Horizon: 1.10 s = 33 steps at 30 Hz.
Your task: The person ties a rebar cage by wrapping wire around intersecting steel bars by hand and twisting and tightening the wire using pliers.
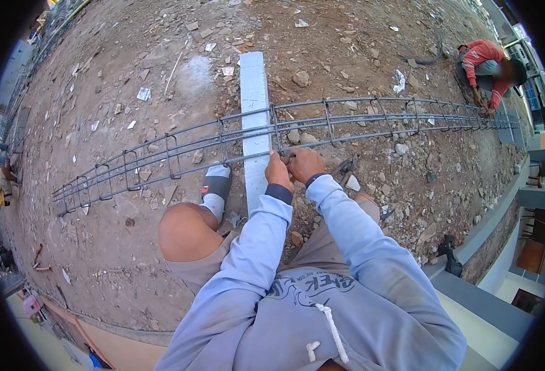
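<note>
A long rebar cage (198, 146) of thin steel bars and square stirrups runs across the view. It rests over a pale grey beam (255, 86) that lies on the ground and points away from me. My left hand (278, 171) is closed at the cage's near bar, beside a stirrup at the beam's right edge. Right next to it, my right hand (306, 164) is closed too, its fingers curled toward the left one. Whatever either hand pinches is hidden by the fingers.
A co-worker in a red top (485, 59) crouches at the cage's far right end, hands on it. Stones and scraps litter the dirt ground (118, 241). A low grey ledge (492, 219) edges the right side. Another person (1, 170) is partly visible at far left.
</note>
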Each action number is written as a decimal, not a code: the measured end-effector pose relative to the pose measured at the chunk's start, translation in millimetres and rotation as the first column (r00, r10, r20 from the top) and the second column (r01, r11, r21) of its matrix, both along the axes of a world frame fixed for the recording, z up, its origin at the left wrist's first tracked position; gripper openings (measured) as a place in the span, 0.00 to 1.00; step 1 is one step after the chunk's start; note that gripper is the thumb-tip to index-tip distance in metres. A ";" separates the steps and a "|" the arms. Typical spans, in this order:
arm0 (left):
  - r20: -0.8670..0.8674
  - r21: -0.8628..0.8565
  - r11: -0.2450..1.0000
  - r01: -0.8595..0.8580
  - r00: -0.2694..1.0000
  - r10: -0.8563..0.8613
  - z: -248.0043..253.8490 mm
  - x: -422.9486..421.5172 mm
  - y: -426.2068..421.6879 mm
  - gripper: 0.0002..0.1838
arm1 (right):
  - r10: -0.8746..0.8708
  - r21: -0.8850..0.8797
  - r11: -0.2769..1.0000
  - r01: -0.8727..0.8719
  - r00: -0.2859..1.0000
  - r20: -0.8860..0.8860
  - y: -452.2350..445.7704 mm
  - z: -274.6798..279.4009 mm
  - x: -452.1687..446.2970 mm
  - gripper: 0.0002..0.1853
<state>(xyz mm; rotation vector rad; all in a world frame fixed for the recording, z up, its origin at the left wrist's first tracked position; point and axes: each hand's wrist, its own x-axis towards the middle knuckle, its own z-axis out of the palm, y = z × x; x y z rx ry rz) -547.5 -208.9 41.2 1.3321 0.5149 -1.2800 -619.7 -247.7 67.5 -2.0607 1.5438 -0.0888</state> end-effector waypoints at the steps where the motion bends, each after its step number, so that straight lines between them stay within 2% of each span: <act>1: -0.002 0.007 1.000 0.010 1.000 -0.010 0.4 -0.3 0.7 0.22 | 0.001 0.009 1.000 -0.001 1.000 -0.006 -1.4 -2.4 -1.0 0.09; 3: -0.002 0.023 0.999 0.029 1.000 -0.029 1.1 1.0 2.2 0.22 | -0.002 0.023 1.000 0.003 1.000 -0.006 -1.0 -2.8 -1.8 0.10; 6: -0.081 0.001 0.999 -0.052 0.995 0.052 3.5 3.3 -0.4 0.21 | -0.004 0.045 0.999 0.003 1.000 0.012 0.4 -0.6 0.6 0.10; 8: -0.181 -0.141 0.981 -0.133 0.978 0.107 -30.4 2.1 -5.3 0.22 | 0.000 0.071 0.997 -0.001 1.000 0.013 -1.9 -7.3 -1.0 0.09; 9: -0.235 -0.204 0.963 -0.175 0.964 0.125 -30.8 2.0 -7.0 0.23 | -0.004 0.064 0.998 0.003 1.000 0.017 -1.6 -6.9 -1.2 0.10; 11: -0.268 -0.202 0.959 -0.200 0.953 0.142 -32.1 3.2 -12.0 0.20 | -0.015 0.048 0.999 0.013 1.000 0.023 -1.9 -6.1 -2.4 0.10; 15: -0.342 -0.163 0.942 -0.292 0.913 0.223 -36.0 11.3 -22.0 0.18 | -0.042 0.130 0.991 0.032 0.997 0.072 -7.7 -0.2 -4.7 0.13; 18: -0.341 -0.078 0.919 -0.386 0.877 0.339 -31.3 7.6 -23.3 0.17 | -0.032 0.144 0.989 0.021 0.996 0.079 -12.4 -8.4 -6.0 0.15; 20: -0.354 -0.069 0.911 -0.407 0.864 0.359 -26.2 6.0 -22.8 0.15 | -0.020 0.139 0.990 0.011 0.997 0.068 -14.0 -6.6 -7.8 0.15; 26: -0.428 -0.096 0.862 -0.498 0.802 0.416 -27.5 2.8 -23.3 0.12 | 0.035 0.092 0.995 -0.044 0.994 0.103 -15.7 -9.5 -10.6 0.15; 33: -0.458 -0.167 0.835 -0.524 0.791 0.404 -32.7 0.6 -20.3 0.12 | 0.037 0.039 0.998 -0.039 0.998 0.055 -14.9 -11.2 -10.2 0.12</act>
